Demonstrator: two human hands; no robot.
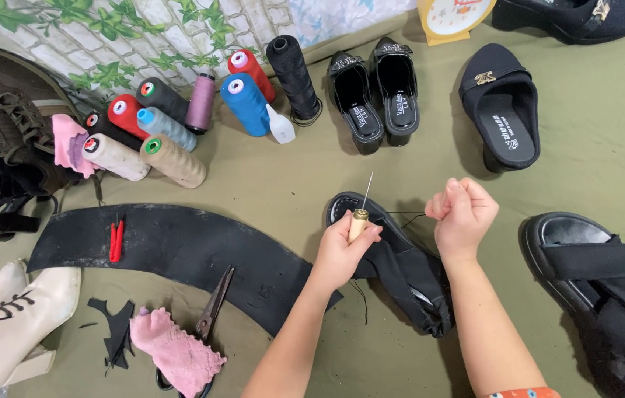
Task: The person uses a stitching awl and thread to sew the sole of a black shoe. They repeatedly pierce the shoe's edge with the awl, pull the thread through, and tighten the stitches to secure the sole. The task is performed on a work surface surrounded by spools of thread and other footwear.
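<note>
My left hand [342, 247] grips a sewing awl [360, 214] by its wooden handle, its thin needle pointing up. My right hand [462, 214] is closed in a fist and pinches a thin black thread [408, 216] that runs leftward toward the awl. Under both hands lies a black shoe [401, 269] on the olive cloth, its toe at the upper left and a loose thread end hanging below it.
Several thread spools [180, 118] and a small white bottle [281, 125] lie at the back. A black rubber sheet [180, 247] with a red clip [116, 241], scissors [211, 309] and a pink rag [176, 354] sit left. Black shoes surround: a pair [375, 92], a mule [500, 110], a sandal [607, 295]. A white boot [3, 324] is at lower left.
</note>
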